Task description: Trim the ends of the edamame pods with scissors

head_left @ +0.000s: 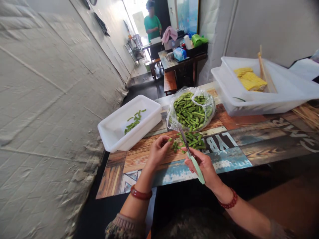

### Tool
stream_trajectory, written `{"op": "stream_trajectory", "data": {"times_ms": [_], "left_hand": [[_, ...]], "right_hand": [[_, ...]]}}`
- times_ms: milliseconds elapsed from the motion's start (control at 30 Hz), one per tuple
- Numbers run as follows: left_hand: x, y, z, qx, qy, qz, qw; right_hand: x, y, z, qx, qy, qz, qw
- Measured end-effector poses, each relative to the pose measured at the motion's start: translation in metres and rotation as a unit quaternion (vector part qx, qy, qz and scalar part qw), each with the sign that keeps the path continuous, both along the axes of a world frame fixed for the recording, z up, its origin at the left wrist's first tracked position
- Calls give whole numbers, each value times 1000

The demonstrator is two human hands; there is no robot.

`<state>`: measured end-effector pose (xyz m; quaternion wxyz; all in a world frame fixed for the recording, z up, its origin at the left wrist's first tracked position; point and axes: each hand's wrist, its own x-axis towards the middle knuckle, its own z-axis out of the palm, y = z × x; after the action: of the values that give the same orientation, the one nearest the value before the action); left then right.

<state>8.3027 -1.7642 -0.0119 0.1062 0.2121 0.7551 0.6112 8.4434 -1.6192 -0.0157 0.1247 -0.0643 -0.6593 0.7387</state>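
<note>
My left hand (159, 149) is closed in a pinch on a green edamame pod (170, 139) above the table. In my right hand (203, 166) are scissors (195, 165) with pale green handles, their blades pointing away from me. Loose edamame pods (193, 140) lie in a small heap just beyond the hands. Behind that heap sits a clear plastic bag (210, 111) full of pods (190, 111). To the left, a white plastic tub (117, 144) has several pods (134, 122) on its bottom.
Stacked white tubs (229, 103) at the right hold corn pieces (250, 80) and wooden sticks. Thin skewers (309, 114) lie at the table's right end. A white wall (50, 116) runs along the left. A person in green (152, 26) stands far back, beyond another table (168, 63).
</note>
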Motion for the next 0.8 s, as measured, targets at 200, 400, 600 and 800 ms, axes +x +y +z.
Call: {"op": "stream_trajectory", "data": {"times_ms": [200, 400, 600, 800], "left_hand": [[-1, -8, 15, 159, -153, 8, 975], [-14, -2, 33, 248, -214, 3, 945], [-28, -1, 43, 280, -207, 1, 937], [-31, -4, 26, 267, -171, -12, 948]], "right_hand": [[-35, 22, 32, 269, 132, 9, 954], [-83, 33, 52, 435, 164, 52, 884], [-102, 36, 39, 515, 171, 24, 840], [-103, 42, 28, 535, 162, 29, 828]]}}
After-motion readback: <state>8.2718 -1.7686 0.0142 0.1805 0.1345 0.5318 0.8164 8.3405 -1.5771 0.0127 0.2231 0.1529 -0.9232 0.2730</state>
